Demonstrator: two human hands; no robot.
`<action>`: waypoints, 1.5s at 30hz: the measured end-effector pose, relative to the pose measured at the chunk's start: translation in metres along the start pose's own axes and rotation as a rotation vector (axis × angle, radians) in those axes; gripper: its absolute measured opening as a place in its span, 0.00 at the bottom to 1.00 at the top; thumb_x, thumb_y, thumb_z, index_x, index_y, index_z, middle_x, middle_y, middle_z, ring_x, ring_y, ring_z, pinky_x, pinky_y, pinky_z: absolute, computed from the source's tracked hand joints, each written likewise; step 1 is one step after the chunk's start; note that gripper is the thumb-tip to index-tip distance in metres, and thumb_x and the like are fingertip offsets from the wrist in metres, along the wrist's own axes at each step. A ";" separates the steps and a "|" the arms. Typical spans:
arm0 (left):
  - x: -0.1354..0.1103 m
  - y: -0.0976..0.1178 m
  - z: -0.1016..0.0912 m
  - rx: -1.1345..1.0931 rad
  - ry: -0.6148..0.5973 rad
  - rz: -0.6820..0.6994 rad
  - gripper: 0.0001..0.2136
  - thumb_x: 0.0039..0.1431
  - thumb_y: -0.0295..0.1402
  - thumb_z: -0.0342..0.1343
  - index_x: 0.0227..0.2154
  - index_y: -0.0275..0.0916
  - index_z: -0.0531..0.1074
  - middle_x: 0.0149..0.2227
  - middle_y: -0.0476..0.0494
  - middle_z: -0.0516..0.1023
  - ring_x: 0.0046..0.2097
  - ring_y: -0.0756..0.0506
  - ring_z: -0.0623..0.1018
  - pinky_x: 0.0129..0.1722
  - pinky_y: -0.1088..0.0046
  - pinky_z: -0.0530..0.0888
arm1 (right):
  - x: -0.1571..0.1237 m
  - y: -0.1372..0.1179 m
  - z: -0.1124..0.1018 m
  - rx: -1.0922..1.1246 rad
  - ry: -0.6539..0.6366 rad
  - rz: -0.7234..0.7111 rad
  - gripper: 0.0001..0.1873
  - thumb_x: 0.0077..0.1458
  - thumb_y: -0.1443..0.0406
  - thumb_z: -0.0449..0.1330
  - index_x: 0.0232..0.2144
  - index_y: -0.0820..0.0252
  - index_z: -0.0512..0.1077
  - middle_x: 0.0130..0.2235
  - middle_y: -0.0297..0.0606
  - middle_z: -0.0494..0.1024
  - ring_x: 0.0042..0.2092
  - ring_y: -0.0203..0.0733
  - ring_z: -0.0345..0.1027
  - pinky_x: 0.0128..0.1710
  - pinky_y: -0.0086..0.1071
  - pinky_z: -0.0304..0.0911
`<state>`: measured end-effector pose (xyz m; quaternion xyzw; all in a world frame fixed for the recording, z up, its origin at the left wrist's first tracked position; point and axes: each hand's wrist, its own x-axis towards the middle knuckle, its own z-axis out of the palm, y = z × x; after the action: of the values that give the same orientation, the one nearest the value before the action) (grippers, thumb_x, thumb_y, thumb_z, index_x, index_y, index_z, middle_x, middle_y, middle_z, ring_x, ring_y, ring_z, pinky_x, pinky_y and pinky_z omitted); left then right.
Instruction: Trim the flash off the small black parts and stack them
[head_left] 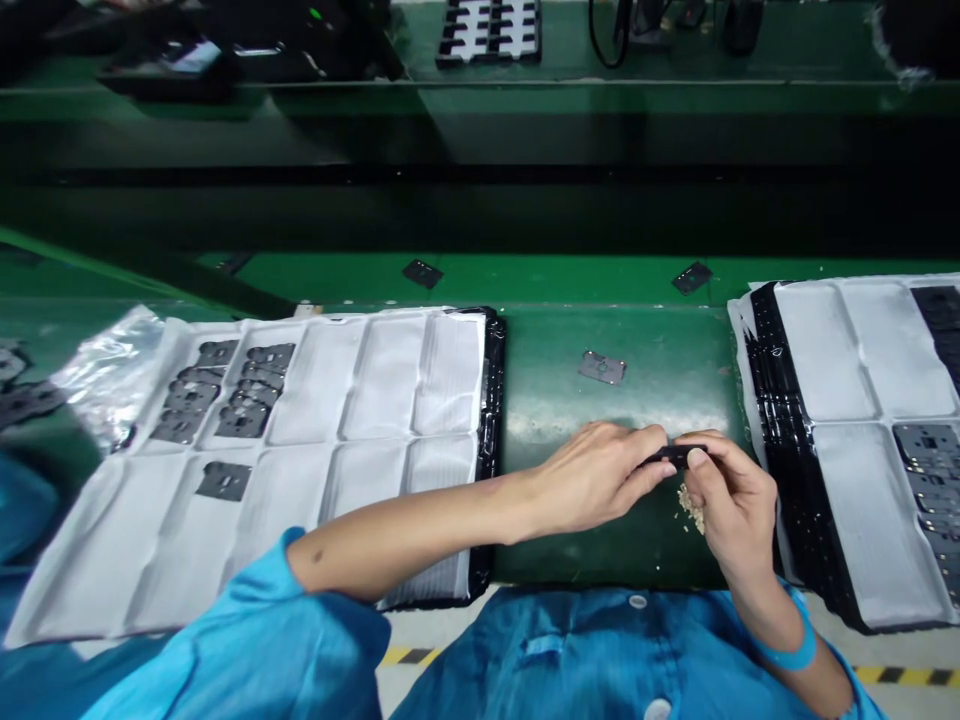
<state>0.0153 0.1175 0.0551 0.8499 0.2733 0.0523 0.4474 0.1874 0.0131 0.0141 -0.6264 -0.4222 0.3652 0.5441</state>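
Pinched at both ends, a small dark part (673, 455) sits between the left hand (600, 478) and the right hand (731, 505), just above the green bench (555, 385), likely so that each hand steadies it. Pale scraps (691, 508) lie beneath. The left forearm crosses the lined tray (390, 380); the right wrist bends inward beside the stacked trays (821, 350).

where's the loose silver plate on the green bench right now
In the head view the silver plate lies flat on the green bench, right of centre, between the left tray and the right tray, just beyond the left hand.
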 end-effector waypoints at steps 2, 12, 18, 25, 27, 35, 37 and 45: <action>0.000 -0.001 0.002 0.015 0.006 0.008 0.12 0.77 0.38 0.49 0.35 0.42 0.66 0.24 0.53 0.66 0.25 0.48 0.69 0.28 0.70 0.57 | 0.001 0.001 0.000 -0.017 0.004 -0.010 0.12 0.68 0.58 0.63 0.38 0.57 0.83 0.29 0.34 0.76 0.26 0.36 0.65 0.26 0.30 0.62; -0.001 -0.003 0.003 -0.049 -0.011 -0.011 0.12 0.77 0.38 0.50 0.34 0.42 0.64 0.24 0.53 0.64 0.25 0.48 0.67 0.28 0.69 0.57 | 0.000 0.005 0.001 -0.037 -0.005 0.005 0.14 0.67 0.58 0.61 0.37 0.58 0.83 0.33 0.37 0.79 0.26 0.36 0.64 0.24 0.31 0.58; 0.000 -0.006 0.004 -0.066 -0.023 -0.026 0.12 0.76 0.38 0.50 0.33 0.42 0.63 0.24 0.53 0.65 0.26 0.48 0.68 0.29 0.70 0.58 | -0.001 0.005 -0.001 -0.052 -0.038 0.001 0.12 0.66 0.61 0.60 0.38 0.58 0.83 0.33 0.36 0.79 0.25 0.36 0.63 0.24 0.31 0.59; 0.003 -0.008 0.001 -0.108 -0.084 -0.027 0.10 0.76 0.38 0.47 0.36 0.43 0.61 0.25 0.53 0.64 0.27 0.47 0.67 0.30 0.70 0.58 | -0.002 0.006 -0.014 0.018 -0.168 0.018 0.11 0.67 0.64 0.60 0.45 0.56 0.82 0.35 0.35 0.78 0.28 0.36 0.68 0.28 0.30 0.66; 0.003 -0.007 -0.001 -0.153 -0.104 -0.013 0.08 0.75 0.37 0.46 0.37 0.43 0.61 0.27 0.53 0.65 0.28 0.47 0.68 0.31 0.70 0.61 | -0.002 0.005 -0.016 -0.010 -0.143 0.024 0.09 0.68 0.62 0.62 0.44 0.56 0.82 0.33 0.34 0.77 0.28 0.36 0.67 0.27 0.30 0.66; -0.005 -0.006 0.003 -0.372 0.051 -0.046 0.10 0.73 0.34 0.41 0.34 0.42 0.61 0.25 0.54 0.61 0.28 0.49 0.64 0.31 0.71 0.61 | -0.007 0.003 -0.009 -0.055 -0.048 -0.034 0.09 0.71 0.60 0.63 0.40 0.58 0.80 0.34 0.35 0.75 0.27 0.36 0.66 0.26 0.31 0.64; -0.006 -0.007 0.007 -0.391 0.091 -0.049 0.11 0.73 0.35 0.41 0.33 0.42 0.60 0.24 0.55 0.60 0.27 0.49 0.62 0.30 0.71 0.60 | -0.008 0.005 -0.007 -0.039 -0.043 -0.070 0.08 0.71 0.62 0.63 0.40 0.58 0.80 0.34 0.35 0.75 0.27 0.35 0.66 0.26 0.31 0.65; -0.004 -0.016 0.015 -0.387 0.135 0.013 0.12 0.74 0.38 0.40 0.32 0.43 0.57 0.24 0.55 0.58 0.27 0.49 0.61 0.30 0.70 0.59 | -0.011 0.009 -0.004 -0.019 -0.042 -0.143 0.06 0.70 0.67 0.63 0.42 0.56 0.81 0.37 0.36 0.77 0.26 0.33 0.67 0.25 0.30 0.65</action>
<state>0.0105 0.1115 0.0337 0.7445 0.2818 0.1636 0.5827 0.1878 0.0009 0.0060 -0.5922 -0.4804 0.3344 0.5538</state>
